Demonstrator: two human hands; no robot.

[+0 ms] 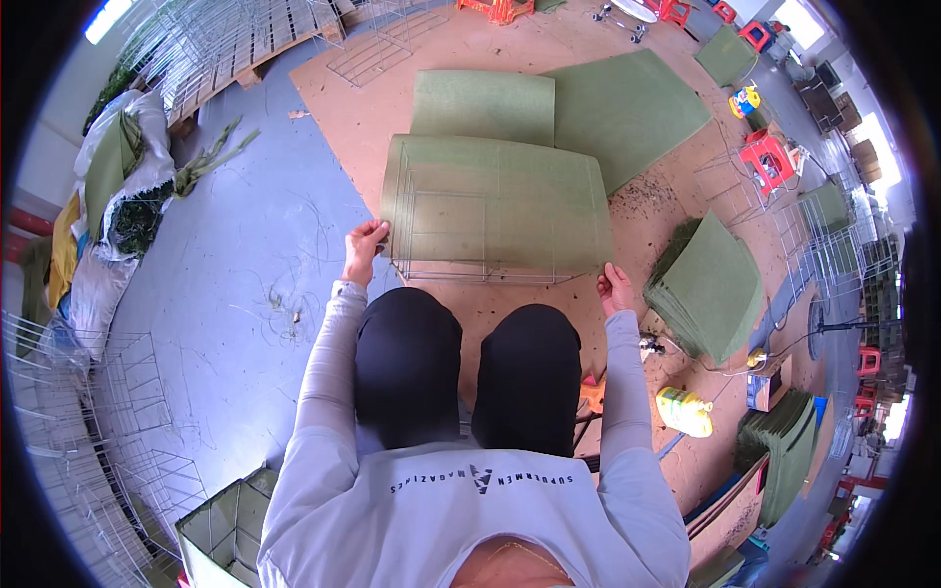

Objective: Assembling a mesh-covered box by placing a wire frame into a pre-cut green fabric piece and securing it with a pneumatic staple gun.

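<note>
My left hand [365,243] and right hand [615,287] pinch the lower corners of a boxy wire frame [470,245] under a fuzzy green mat [510,196], mid-frame.

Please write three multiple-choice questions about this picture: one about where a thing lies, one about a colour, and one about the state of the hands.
1. Where is the stack of green square mats?
A. On the person's right
B. On the person's left
C. On the person's lap

2. What colour is the sheet of felt-like material laid over the metal wire frame?
A. Red
B. Green
C. White

3. What are the left hand and the right hand doing?
A. Both rest on the knees
B. Only one touches the frame
C. Each grips a near corner of the covered frame

Answers:
1. A, since the stack lies on the brown floor board right of the right hand.
2. B, since the sheet is dull green like the mats.
3. C, since each hand's fingers close on one corner.
</note>
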